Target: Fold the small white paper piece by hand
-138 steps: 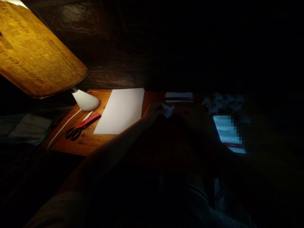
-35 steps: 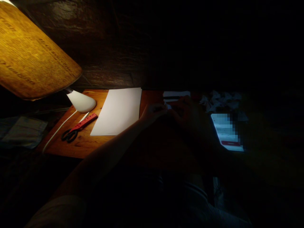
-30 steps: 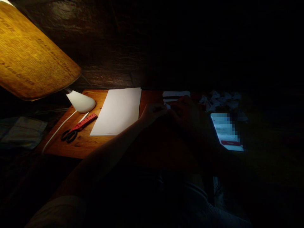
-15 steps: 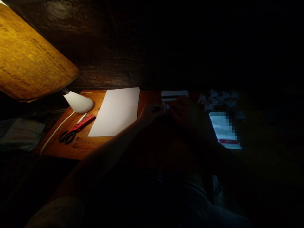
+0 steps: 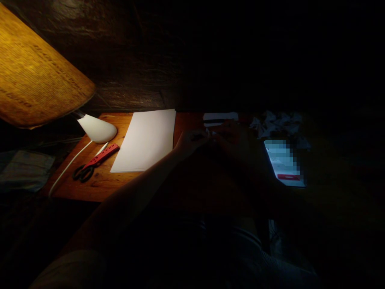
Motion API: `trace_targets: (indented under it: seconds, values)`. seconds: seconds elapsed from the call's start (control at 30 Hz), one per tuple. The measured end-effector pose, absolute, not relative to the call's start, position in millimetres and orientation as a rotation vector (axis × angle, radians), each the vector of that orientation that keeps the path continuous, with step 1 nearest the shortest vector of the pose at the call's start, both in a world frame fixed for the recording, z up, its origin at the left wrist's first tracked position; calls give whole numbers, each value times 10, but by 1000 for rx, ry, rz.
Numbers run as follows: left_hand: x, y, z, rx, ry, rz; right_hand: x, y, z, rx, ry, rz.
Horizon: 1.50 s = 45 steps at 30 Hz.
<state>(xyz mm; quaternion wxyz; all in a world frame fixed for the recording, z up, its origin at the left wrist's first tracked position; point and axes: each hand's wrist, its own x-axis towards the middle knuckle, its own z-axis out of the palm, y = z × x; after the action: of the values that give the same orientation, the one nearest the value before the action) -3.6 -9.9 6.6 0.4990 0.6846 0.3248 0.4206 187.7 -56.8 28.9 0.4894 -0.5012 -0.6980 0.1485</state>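
My left hand is closed, its fingertips pinching a small piece of folded white paper. Opposite it, my right hand holds the same paper from the other side, its fingers curled and mostly lost in shadow. The paper's exact shape is too dark to make out. Just behind the hands lies a white strip of paper with a dark, slim object across it. A stack of white sheets rests to the left of my left hand.
Scissors in a red sheath with black handles lie at the left of the wooden table. A lamp stands behind them, its cord over the edge. At right are a lit phone and several folded white papers.
The view has shifted slightly, moving the scene a little left and up. My fingers have moved slightly around the paper, and less of it shows between them.
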Motion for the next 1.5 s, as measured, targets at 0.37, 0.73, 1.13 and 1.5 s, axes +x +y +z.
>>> trace_targets:
  seconds: [0.37,0.73,1.13,1.5]
  values:
    - [-27,-91,61,1689,812,1060,1875,-636,387,-1295,-1731,362]
    - [-24,-102,53,1688,772,1071,1872,-671,458,-1335,-1704,462]
    - [-27,-83,33,1732,838,1094,1841,-705,524,-1398,-1702,454]
    - [-35,-32,-22,1767,807,1098,1825,-701,523,-1399,-1658,468]
